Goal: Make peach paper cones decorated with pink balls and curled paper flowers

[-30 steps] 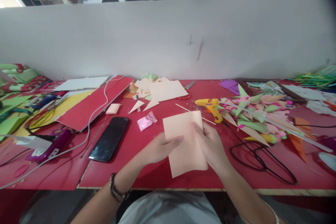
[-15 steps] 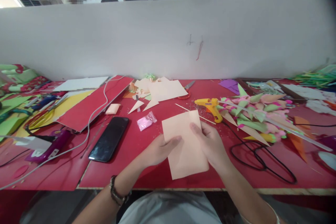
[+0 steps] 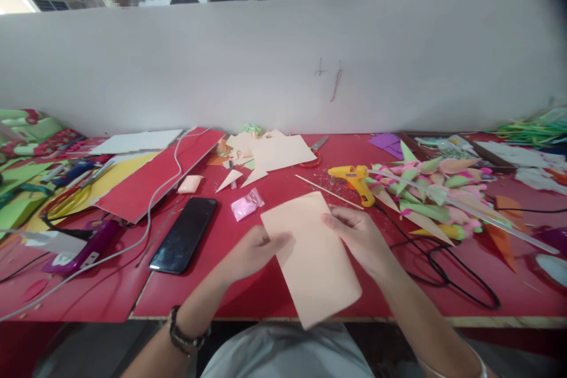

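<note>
A peach foam sheet point(image 3: 312, 257) is held over the near edge of the red table point(image 3: 248, 301), tilted with its lower corner past the edge. My left hand point(image 3: 250, 254) pinches its left edge, thumb on top. My right hand point(image 3: 358, 236) grips its upper right edge with fingers curled over it. Both hands are closed on the sheet.
A black phone point(image 3: 183, 235) lies left of my hands, a small pink bag point(image 3: 247, 204) beside it. A yellow glue gun point(image 3: 354, 180) and a black cord point(image 3: 443, 274) lie to the right, next to a pile of green and pink foam cones point(image 3: 432, 195). More peach pieces point(image 3: 274, 152), red scissors point(image 3: 315, 153) and a thin stick point(image 3: 328, 192) sit behind. A grey partition point(image 3: 283, 65) stands at the back.
The sheet has turned clockwise and slid toward me, its lower corner now over the table edge. My left hand moved left and nearer with it.
</note>
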`<control>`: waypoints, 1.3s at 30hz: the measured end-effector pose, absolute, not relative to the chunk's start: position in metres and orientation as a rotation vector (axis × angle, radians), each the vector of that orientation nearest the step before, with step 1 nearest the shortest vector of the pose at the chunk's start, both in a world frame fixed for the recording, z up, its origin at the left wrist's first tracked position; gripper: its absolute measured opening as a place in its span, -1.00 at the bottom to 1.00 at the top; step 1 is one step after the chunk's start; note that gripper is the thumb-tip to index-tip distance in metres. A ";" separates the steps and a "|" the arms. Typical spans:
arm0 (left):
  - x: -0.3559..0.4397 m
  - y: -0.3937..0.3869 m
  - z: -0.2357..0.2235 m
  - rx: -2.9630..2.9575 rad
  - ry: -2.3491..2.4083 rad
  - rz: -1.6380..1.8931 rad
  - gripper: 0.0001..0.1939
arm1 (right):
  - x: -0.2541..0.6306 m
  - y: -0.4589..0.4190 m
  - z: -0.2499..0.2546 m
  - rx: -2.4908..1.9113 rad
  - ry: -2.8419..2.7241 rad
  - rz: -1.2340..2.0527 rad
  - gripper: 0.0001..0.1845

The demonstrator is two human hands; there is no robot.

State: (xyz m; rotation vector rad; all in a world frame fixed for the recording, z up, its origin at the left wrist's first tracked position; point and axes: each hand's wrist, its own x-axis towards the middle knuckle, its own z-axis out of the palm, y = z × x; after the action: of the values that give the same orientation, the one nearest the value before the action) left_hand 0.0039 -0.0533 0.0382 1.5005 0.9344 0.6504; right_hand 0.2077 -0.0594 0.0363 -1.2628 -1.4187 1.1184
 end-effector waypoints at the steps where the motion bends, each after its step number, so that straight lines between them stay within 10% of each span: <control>1: 0.001 -0.051 0.043 1.578 0.974 0.662 -0.63 | 0.208 -0.059 0.038 -1.261 -1.488 1.122 -0.69; 24: -0.016 -0.050 0.055 2.113 1.026 0.497 -0.59 | 0.225 -0.056 0.051 -1.179 -2.209 1.084 -0.65; 32: -0.006 -0.053 0.051 2.152 1.147 0.534 -0.60 | 0.224 -0.057 0.051 -1.323 -2.283 0.171 -0.76; 39: 0.015 -0.062 0.053 2.186 1.226 0.565 -0.59 | 0.181 -0.063 0.040 -1.109 -2.319 0.002 -0.84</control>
State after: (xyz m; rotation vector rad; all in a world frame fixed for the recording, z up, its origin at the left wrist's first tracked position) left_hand 0.0146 -0.0622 0.0525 2.1859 1.2259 0.5652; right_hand 0.1815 -0.0633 0.0402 -1.1091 -2.3185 0.0023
